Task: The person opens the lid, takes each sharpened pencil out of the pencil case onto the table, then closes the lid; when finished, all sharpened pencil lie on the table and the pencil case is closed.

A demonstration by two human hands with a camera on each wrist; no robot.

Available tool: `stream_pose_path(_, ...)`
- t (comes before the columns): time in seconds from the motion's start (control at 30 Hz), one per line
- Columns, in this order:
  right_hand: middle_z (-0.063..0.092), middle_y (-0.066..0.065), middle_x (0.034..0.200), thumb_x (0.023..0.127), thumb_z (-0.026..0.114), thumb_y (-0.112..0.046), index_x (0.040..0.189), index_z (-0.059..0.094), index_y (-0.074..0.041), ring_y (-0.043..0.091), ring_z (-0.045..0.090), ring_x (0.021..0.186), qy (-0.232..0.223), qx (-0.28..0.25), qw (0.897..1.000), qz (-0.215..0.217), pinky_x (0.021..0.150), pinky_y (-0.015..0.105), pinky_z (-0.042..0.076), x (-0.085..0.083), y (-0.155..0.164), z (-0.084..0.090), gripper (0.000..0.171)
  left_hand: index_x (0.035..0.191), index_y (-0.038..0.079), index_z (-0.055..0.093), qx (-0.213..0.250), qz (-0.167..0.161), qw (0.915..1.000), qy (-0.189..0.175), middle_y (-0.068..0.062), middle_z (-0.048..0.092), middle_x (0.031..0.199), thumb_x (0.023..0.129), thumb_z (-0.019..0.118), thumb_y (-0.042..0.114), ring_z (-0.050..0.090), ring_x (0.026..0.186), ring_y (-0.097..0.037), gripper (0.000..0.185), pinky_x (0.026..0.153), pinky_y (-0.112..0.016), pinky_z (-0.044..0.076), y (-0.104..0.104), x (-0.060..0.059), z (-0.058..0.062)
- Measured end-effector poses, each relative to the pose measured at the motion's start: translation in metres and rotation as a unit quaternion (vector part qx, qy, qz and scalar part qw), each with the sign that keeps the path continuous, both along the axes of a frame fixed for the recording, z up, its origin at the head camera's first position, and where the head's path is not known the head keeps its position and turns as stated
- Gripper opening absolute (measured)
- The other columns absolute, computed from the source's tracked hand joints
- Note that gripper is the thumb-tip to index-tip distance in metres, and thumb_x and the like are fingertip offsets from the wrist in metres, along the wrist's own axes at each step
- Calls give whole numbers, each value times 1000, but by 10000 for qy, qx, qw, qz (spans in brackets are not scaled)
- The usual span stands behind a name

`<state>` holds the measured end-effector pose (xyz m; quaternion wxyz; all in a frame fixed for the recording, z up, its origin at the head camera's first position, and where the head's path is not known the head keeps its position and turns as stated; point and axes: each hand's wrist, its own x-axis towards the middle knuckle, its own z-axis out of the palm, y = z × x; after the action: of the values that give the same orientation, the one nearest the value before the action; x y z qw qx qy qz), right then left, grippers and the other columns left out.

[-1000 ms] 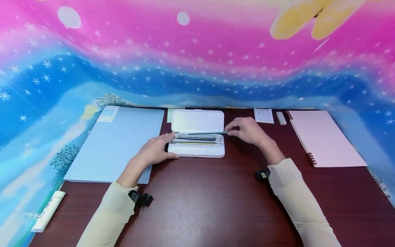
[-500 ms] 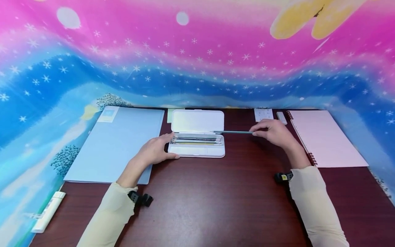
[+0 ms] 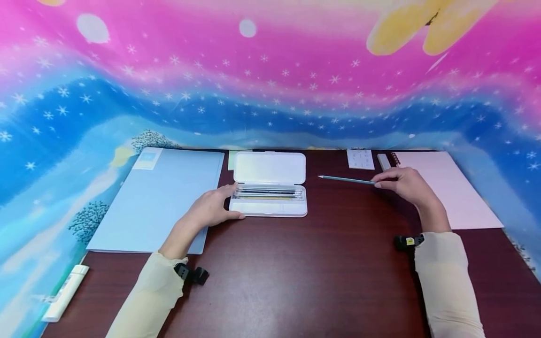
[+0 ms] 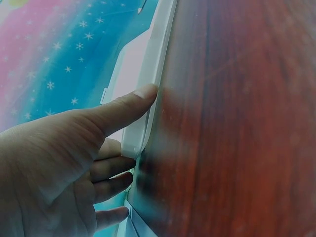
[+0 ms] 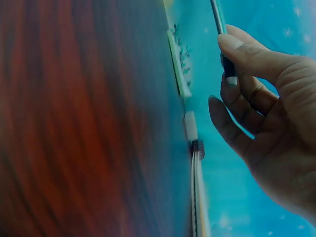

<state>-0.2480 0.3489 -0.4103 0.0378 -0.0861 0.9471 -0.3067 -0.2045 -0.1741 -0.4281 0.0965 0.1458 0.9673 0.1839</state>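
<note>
A white pencil case (image 3: 269, 168) lies with its lid folded back on the table, several pencils (image 3: 270, 192) side by side in its tray. My left hand (image 3: 212, 205) grips its left end, thumb at the front edge and fingers toward the back; in the left wrist view the thumb (image 4: 129, 109) presses on the case's side. To the right of the case, my right hand (image 3: 412, 188) pinches a light blue-green pencil (image 3: 346, 179) near its rear end. The tip points left toward the case. The right wrist view shows the pencil's dark, pale-capped end (image 5: 228, 69) below the thumb.
A light blue folder (image 3: 169, 199) lies left, partly under the left forearm. At the right is a pink spiral notebook (image 3: 465, 197), with a white eraser (image 3: 383, 161) and small printed card (image 3: 360, 159) beside it. A white tube-like object (image 3: 66, 293) lies front left.
My right hand has drawn the pencil rightward out of the pencil case, and its tip now stands apart from the case. The left hand has stayed on the case's left end.
</note>
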Motion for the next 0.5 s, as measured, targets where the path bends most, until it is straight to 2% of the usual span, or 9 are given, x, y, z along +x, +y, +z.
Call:
stream_pose_path(0.07, 73, 15, 118, 97, 69, -33, 110, 81, -15, 30, 60, 114, -130, 20, 9999, -44, 88, 31, 49, -1, 5, -3, 25, 160, 9, 31, 7, 12, 10000, 0, -16, 37, 163, 84, 80, 50, 39, 148, -36, 99, 116, -54, 38, -1, 0, 0)
stream_pose_path(0.23, 71, 17, 122, 96, 71, -34, 110, 80, -14, 34, 57, 120, -478, -24, 9986, -218, 96, 49, 47, -4, 13, -10, 26, 160, 9, 31, -10, 3, 10000, 17, -16, 37, 163, 83, 81, 50, 39, 148, -37, 100, 115, -54, 39, -1, -1, 0)
stream_pose_path(0.5, 66, 18, 131, 97, 70, -31, 113, 79, -15, 34, 54, 123, -864, -45, 9962, -139, 98, 48, 46, -12, 23, -12, 24, 160, 10, 31, 72, 0, 10000, 22, -15, 37, 163, 83, 81, 51, 40, 148, -37, 100, 115, -54, 39, 0, 0, 0)
